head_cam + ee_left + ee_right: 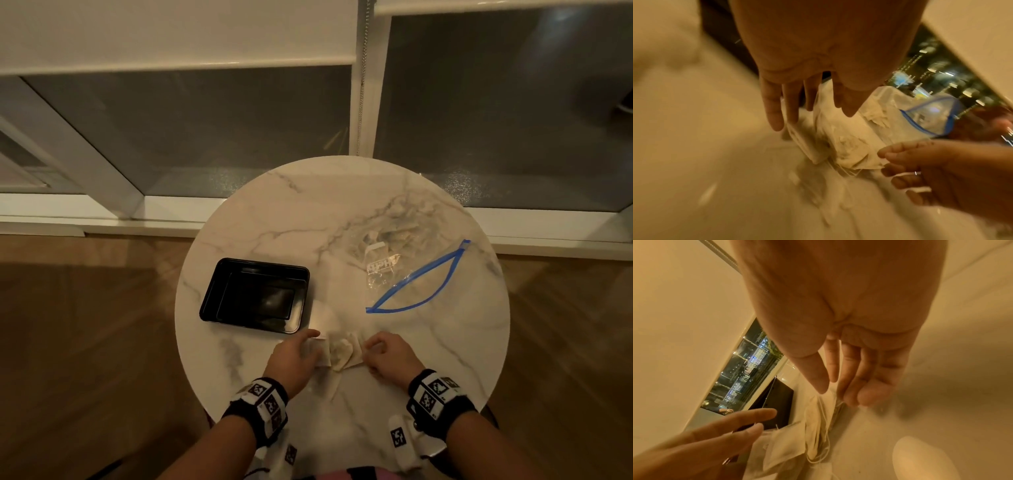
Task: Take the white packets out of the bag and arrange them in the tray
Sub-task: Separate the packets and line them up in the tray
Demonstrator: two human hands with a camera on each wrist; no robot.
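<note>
Several white packets [342, 353] are bunched on edge on the marble table [342, 212], near its front edge. My left hand [313, 346] holds their left side between its thumb and straight fingers [774, 116]. My right hand [371, 349] pinches their right corner with curled fingers; thumb and fingertips meet on the packets [813, 426] in the right wrist view. The black tray [255, 294] sits just beyond my left hand with nothing in it. The clear zip bag [411, 274] with a blue zipper lies open to the right, with more crumpled packets inside at its far end.
The round table is small and its edge runs close behind both wrists. A window wall and sill stand beyond the far rim. Wooden floor surrounds the table. Bare marble shows between tray and bag.
</note>
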